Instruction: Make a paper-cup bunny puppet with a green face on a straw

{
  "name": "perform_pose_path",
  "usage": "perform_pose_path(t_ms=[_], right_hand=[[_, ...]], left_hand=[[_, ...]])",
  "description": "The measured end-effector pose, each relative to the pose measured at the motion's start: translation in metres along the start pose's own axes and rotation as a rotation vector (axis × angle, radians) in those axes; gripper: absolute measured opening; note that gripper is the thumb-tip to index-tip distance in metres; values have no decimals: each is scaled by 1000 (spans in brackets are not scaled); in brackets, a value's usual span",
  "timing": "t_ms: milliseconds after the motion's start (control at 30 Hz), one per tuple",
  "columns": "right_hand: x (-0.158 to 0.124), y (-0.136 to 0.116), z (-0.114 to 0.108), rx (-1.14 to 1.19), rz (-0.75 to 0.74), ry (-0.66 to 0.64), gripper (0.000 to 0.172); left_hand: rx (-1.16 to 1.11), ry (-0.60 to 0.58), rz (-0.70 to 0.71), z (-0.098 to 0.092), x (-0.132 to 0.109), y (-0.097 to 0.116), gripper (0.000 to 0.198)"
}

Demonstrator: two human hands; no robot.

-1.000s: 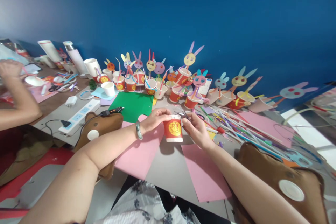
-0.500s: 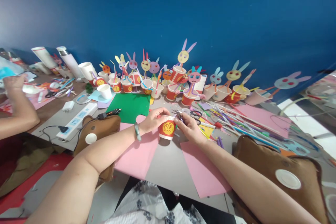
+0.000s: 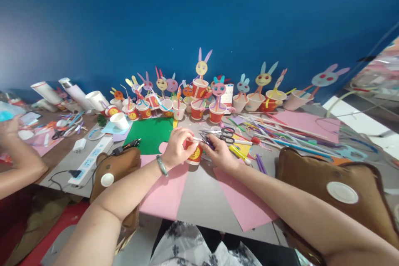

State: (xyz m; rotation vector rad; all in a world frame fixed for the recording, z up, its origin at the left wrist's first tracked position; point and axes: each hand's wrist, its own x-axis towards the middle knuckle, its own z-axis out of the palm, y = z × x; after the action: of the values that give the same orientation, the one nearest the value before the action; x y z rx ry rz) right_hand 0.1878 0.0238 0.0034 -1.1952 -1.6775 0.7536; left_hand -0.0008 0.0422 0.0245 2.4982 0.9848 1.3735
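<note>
A red paper cup with a yellow print stands upright on the table in front of me. My left hand is closed at the cup's left side and rim, partly covering it. My right hand is closed around a small pair of scissors with dark handles, whose blades point toward the rim. Fingers hide part of the scissors and the rim. Just beyond the right hand lie black-handled scissors and a yellow pen-like tool.
Paper cups with rabbit figures line the blue wall. Pink sheets and a green sheet lie around the cup. Colored sticks spread to the right. Brown cushions and a power strip flank me. A co-worker's arm is at left.
The view has shifted, so the back row sits further left. My left hand now covers more of the cup, and the scissors in my right hand sit lower and more hidden.
</note>
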Motion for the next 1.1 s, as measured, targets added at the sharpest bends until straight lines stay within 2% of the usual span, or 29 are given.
perform_pose_path(t_ms=[267,600,833,933,1100], right_hand=[[0,-1,1,-40,-25,13,29],[1,-3,0,-42,-30,5,29],[2,-4,-2,-71,-23,-25,29],[1,-6,-3,-80,-26,-27,29],[0,-6,-3,-40,-13,-14,31]], left_hand=[[41,-5,-14,-1,2,-1,4],[-283,-93,-231,-2,2,1,10],[-445,62,-514,1,2,-9,25],[-495,82,-566,2,3,-12,29],[-520,99,-614,6,3,-15,25]])
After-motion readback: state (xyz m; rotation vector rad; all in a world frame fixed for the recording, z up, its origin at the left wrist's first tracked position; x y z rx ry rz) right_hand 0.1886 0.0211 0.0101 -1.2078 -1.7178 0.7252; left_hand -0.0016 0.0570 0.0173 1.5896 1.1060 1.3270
